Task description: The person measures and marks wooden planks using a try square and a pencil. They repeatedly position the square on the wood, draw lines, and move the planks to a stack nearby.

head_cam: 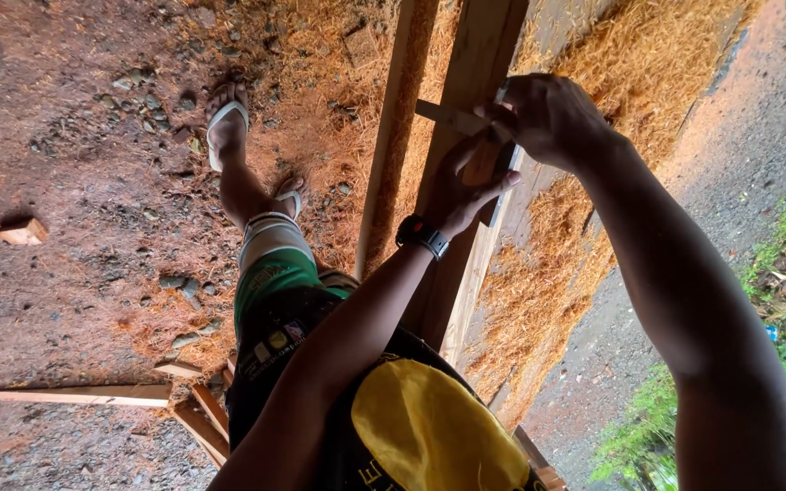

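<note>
Fingers [502,118] of the right hand [548,114] are closed on a thin pale wooden stick [448,116], in the upper middle of the frame. This stick lies across a long reddish-brown plank [466,64]. The left hand [466,186], with a dark watch [422,235] on the wrist, presses on the plank just below, its fingers bent around a small brown piece that I cannot tell clearly. Yellow wood shavings [648,55] cover the ground beside the plank.

No packages, labels, signs, screens.
</note>
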